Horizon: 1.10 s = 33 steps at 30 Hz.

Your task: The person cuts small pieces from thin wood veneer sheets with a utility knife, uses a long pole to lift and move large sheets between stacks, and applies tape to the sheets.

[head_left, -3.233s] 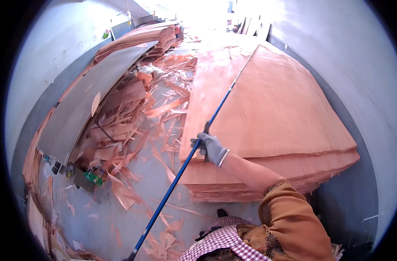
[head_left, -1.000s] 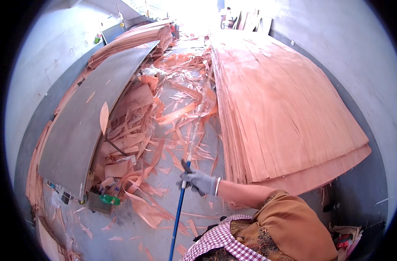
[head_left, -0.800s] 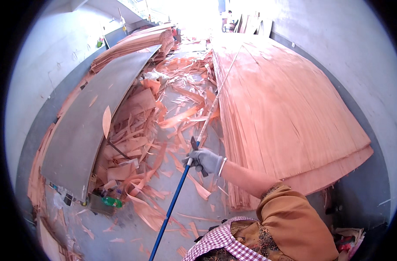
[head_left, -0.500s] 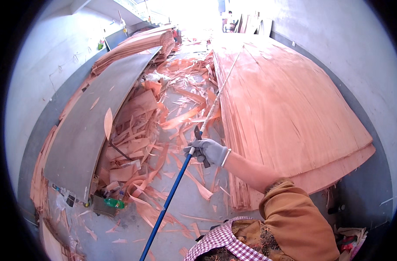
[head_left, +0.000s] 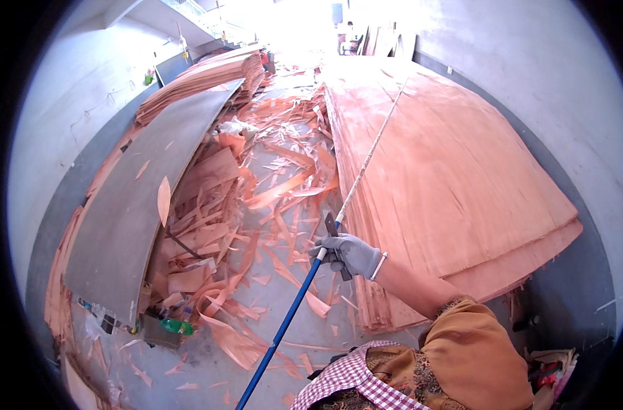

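Note:
My right hand (head_left: pixel 356 255), in a grey glove, is closed around a long thin pole (head_left: pixel 291 321). The pole is blue in its lower part and whitish toward its far end. It slants from the lower edge up over the stack of reddish wood veneer sheets (head_left: pixel 448 178) on the right; I cannot tell whether its tip touches the top sheet. The same hand also grips a dark, flat, blade-like tool (head_left: pixel 330 224), which sticks out above and below the fingers. My left hand is out of view.
Veneer scraps (head_left: pixel 209 232) litter the floor between the stacks. On the left a grey board (head_left: pixel 127 205) lies tilted, with another veneer stack (head_left: pixel 209 75) behind it. A green plastic bottle (head_left: pixel 177 326) lies near the board's front. Far back sits a person (head_left: pixel 350 35).
My right hand has moved right and slightly down with the pole and the dark tool. The pole's far end has swung right over the veneer stack. The view has shifted slightly.

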Tool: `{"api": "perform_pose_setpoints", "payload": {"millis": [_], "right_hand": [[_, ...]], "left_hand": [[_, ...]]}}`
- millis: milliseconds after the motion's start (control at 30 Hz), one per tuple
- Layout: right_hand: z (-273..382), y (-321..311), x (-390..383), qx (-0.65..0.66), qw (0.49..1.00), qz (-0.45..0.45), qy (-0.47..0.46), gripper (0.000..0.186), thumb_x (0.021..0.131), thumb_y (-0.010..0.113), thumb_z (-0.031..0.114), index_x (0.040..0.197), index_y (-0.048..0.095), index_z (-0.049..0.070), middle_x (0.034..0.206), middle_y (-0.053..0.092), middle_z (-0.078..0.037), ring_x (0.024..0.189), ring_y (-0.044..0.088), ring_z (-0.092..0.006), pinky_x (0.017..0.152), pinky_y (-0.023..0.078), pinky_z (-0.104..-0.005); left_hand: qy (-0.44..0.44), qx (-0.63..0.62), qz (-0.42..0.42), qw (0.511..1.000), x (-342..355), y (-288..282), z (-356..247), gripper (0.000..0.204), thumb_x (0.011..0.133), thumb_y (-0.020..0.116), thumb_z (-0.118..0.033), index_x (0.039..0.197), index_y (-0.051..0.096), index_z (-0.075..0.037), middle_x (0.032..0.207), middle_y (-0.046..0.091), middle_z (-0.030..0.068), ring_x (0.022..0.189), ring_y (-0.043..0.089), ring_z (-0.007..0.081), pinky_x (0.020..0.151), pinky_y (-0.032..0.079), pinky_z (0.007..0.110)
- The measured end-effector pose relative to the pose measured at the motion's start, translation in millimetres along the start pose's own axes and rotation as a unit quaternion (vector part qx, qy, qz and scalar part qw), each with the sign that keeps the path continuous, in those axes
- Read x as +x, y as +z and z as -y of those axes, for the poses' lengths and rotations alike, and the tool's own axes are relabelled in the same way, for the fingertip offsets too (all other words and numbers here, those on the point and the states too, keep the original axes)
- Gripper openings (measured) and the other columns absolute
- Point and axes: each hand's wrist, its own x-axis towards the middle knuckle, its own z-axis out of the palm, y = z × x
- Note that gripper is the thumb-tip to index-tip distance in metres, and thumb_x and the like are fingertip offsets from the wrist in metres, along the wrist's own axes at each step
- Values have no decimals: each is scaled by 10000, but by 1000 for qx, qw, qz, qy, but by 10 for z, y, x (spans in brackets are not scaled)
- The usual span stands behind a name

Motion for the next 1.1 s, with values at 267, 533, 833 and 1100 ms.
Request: {"api": "perform_pose_setpoints", "payload": {"millis": [267, 533, 833, 1100], "right_hand": [[336, -107, 884, -69, 998, 1, -7, 243, 887, 485, 224, 748, 591, 56, 745, 629, -58, 428, 398, -71, 362, 291, -213], [332, 568, 948, -115, 992, 40, -12, 219, 885, 532, 225, 854, 602, 20, 771, 652, -110, 504, 533, -108, 374, 353, -219], [294, -25, 499, -44, 996, -36, 64, 250, 892, 495, 218, 770, 618, 38, 713, 642, -83, 514, 565, -134, 376, 338, -238], [419, -137, 498, -37, 999, 9, -18, 289, 886, 504, 214, 805, 632, -32, 782, 636, -125, 545, 493, -115, 384, 308, -201]], "left_hand": [[8, -3, 8, 1000, -59, 70, -96, 127, 755, 692, -224, 777, 655, -105, 655, 597, 55, 562, 517, 270, 567, 405, 428], [0, 22, -9, 1000, -116, 41, -43, 153, 755, 703, -251, 780, 643, -112, 654, 588, 53, 554, 516, 270, 556, 405, 428], [-4, 28, 1, 1000, -159, -16, -151, 163, 765, 711, -253, 781, 625, -115, 651, 573, 52, 552, 517, 267, 553, 410, 429], [51, 63, -65, 995, 123, -30, -127, 121, 827, 648, -182, 799, 599, -74, 737, 599, 84, 654, 559, 289, 601, 451, 430]]}}
